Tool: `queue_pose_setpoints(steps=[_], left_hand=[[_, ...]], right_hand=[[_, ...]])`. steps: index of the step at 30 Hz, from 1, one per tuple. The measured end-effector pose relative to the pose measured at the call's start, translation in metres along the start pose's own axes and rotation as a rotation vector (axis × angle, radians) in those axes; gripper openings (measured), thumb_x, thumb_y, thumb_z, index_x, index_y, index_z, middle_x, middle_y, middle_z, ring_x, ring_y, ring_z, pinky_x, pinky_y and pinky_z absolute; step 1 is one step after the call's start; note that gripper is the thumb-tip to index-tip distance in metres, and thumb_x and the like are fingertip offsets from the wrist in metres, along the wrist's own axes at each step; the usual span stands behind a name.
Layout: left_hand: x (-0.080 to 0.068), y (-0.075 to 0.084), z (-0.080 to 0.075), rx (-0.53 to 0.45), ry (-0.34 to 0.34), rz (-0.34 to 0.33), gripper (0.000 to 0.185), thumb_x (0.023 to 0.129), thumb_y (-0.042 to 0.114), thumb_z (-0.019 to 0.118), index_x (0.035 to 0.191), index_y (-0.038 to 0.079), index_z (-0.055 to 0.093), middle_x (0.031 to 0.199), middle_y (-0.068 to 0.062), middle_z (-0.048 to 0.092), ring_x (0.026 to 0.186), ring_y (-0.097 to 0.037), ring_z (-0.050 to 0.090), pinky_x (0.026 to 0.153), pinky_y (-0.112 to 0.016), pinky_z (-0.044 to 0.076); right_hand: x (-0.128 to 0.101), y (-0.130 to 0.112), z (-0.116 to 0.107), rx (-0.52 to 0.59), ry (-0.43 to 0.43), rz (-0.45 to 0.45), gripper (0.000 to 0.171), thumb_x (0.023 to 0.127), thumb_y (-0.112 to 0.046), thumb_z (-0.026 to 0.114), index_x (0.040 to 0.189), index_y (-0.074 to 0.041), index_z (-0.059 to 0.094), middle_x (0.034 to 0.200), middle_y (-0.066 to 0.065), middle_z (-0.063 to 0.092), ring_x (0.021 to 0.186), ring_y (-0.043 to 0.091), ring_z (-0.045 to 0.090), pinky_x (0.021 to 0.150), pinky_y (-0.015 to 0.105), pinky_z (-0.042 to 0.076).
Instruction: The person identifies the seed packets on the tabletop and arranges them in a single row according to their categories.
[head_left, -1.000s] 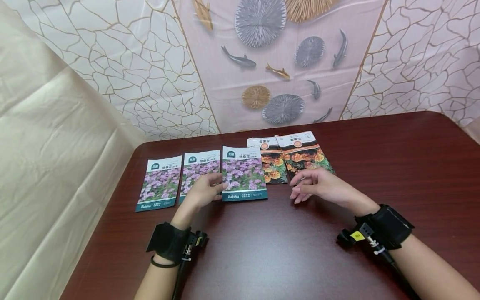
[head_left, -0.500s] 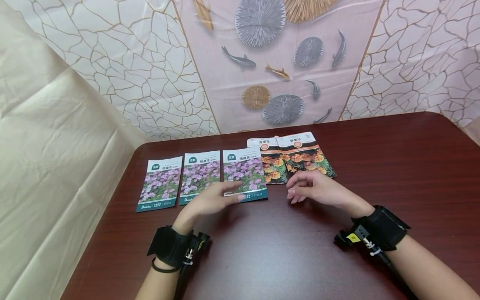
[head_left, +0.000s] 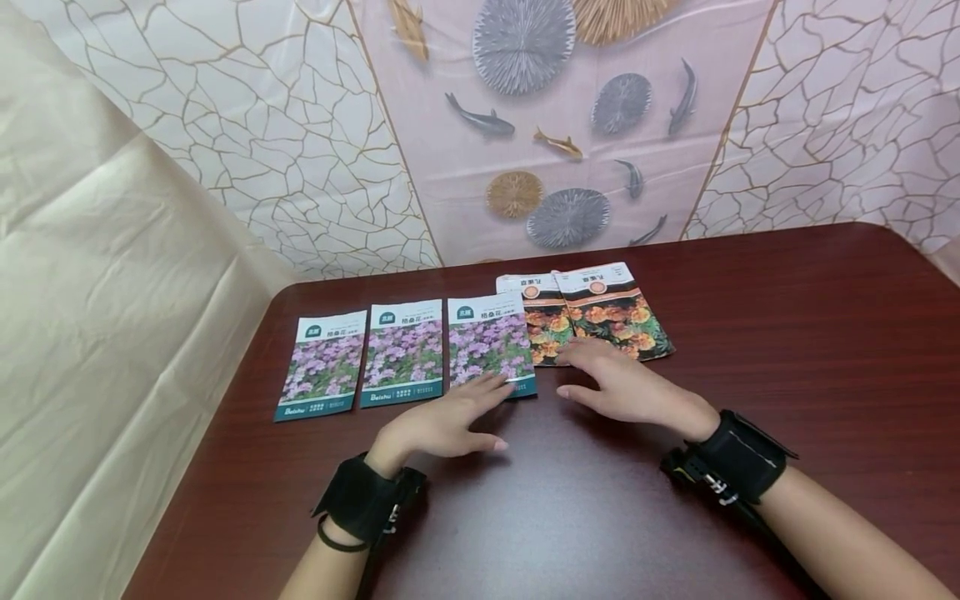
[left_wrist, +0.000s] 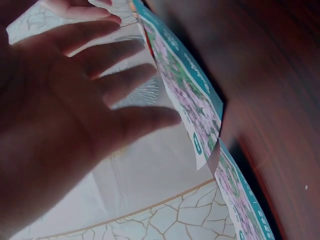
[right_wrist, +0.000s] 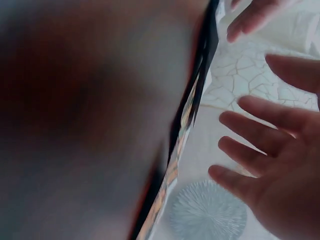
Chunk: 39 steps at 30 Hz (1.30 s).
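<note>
Resting the flat, spread left hand (head_left: 442,425) on the lower edge of the purple packet (head_left: 490,344) at frame centre, keeping the flat right hand (head_left: 626,387) light below the orange packets (head_left: 611,312), holding nothing.

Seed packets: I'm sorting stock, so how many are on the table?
5. Three purple packets lie in a row at left; two orange packets overlap beside them. Others may hide underneath.

Bright even indoor light, soft shadows under hands, head view sharp with curved edges, wrist views blurred
</note>
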<state>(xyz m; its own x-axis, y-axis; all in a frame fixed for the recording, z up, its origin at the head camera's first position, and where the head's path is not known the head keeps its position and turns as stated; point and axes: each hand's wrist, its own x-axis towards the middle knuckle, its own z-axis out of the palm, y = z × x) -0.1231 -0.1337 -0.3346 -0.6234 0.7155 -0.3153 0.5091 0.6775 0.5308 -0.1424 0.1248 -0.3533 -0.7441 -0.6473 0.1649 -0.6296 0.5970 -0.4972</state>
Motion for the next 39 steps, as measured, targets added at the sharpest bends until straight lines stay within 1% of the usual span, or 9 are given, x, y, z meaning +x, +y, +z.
queue_pose_setpoints(steps=[3, 5, 9, 14, 19, 24, 30, 39], left_hand=[[0.002, 0.000, 0.003, 0.041, 0.010, -0.044, 0.066, 0.093, 0.031, 0.053, 0.145, 0.006, 0.021, 0.151, -0.012, 0.009, 0.138, -0.029, 0.003, 0.108, -0.051, 0.007], [0.003, 0.000, 0.004, 0.059, 0.004, -0.067, 0.065, 0.093, 0.033, 0.052, 0.145, 0.007, 0.021, 0.152, -0.012, 0.008, 0.138, -0.029, 0.003, 0.109, -0.050, 0.008], [0.004, 0.000, 0.007, 0.070, -0.020, -0.101, 0.064, 0.094, 0.034, 0.050, 0.145, 0.008, 0.022, 0.152, -0.011, 0.007, 0.138, -0.029, 0.003, 0.110, -0.045, 0.011], [0.005, -0.001, 0.008, 0.092, -0.039, -0.116, 0.064, 0.094, 0.035, 0.050, 0.145, 0.009, 0.022, 0.152, -0.010, 0.006, 0.138, -0.028, 0.001, 0.110, -0.043, 0.012], [0.005, -0.003, 0.009, 0.101, -0.050, -0.117, 0.064, 0.094, 0.034, 0.050, 0.145, 0.008, 0.022, 0.152, -0.010, 0.005, 0.138, -0.028, 0.000, 0.110, -0.043, 0.013], [0.005, -0.002, 0.009, 0.110, -0.055, -0.121, 0.065, 0.094, 0.035, 0.050, 0.145, 0.008, 0.022, 0.152, -0.010, 0.004, 0.138, -0.028, 0.000, 0.110, -0.043, 0.013], [0.005, -0.002, 0.009, 0.110, -0.051, -0.115, 0.065, 0.093, 0.034, 0.051, 0.145, 0.007, 0.022, 0.152, -0.011, 0.004, 0.138, -0.028, 0.001, 0.110, -0.044, 0.014], [0.006, -0.003, 0.010, 0.119, -0.037, -0.117, 0.064, 0.093, 0.034, 0.051, 0.145, 0.007, 0.023, 0.152, -0.010, 0.005, 0.138, -0.028, 0.001, 0.109, -0.044, 0.015]], right_hand=[[0.001, 0.003, 0.000, -0.031, -0.109, -0.006, 0.045, 0.088, -0.022, 0.061, 0.123, 0.005, 0.052, 0.127, 0.022, 0.050, 0.127, 0.042, 0.031, 0.101, 0.057, 0.024], [0.000, 0.005, -0.001, -0.032, -0.181, -0.001, 0.050, 0.090, -0.026, 0.059, 0.128, 0.005, 0.048, 0.131, 0.022, 0.046, 0.128, 0.042, 0.027, 0.101, 0.059, 0.022], [0.001, 0.008, -0.001, -0.016, -0.287, 0.028, 0.056, 0.093, -0.032, 0.053, 0.133, 0.005, 0.042, 0.136, 0.024, 0.040, 0.129, 0.043, 0.026, 0.102, 0.057, 0.023], [0.003, 0.011, -0.003, -0.005, -0.369, 0.060, 0.059, 0.093, -0.034, 0.052, 0.135, 0.006, 0.039, 0.140, 0.024, 0.032, 0.130, 0.042, 0.022, 0.102, 0.056, 0.023], [0.002, 0.010, -0.006, 0.008, -0.398, 0.070, 0.060, 0.092, -0.032, 0.054, 0.135, 0.007, 0.038, 0.141, 0.025, 0.030, 0.131, 0.042, 0.020, 0.103, 0.055, 0.023], [-0.004, 0.011, -0.012, 0.024, -0.415, 0.103, 0.062, 0.092, -0.033, 0.055, 0.135, 0.007, 0.037, 0.142, 0.026, 0.029, 0.131, 0.042, 0.019, 0.102, 0.055, 0.023], [-0.015, 0.013, -0.019, 0.032, -0.409, 0.135, 0.062, 0.091, -0.034, 0.056, 0.135, 0.007, 0.038, 0.141, 0.027, 0.030, 0.131, 0.044, 0.020, 0.101, 0.056, 0.025], [-0.026, 0.021, -0.025, 0.005, -0.395, 0.170, 0.061, 0.090, -0.032, 0.057, 0.133, 0.009, 0.040, 0.139, 0.028, 0.032, 0.129, 0.045, 0.022, 0.099, 0.057, 0.026]])
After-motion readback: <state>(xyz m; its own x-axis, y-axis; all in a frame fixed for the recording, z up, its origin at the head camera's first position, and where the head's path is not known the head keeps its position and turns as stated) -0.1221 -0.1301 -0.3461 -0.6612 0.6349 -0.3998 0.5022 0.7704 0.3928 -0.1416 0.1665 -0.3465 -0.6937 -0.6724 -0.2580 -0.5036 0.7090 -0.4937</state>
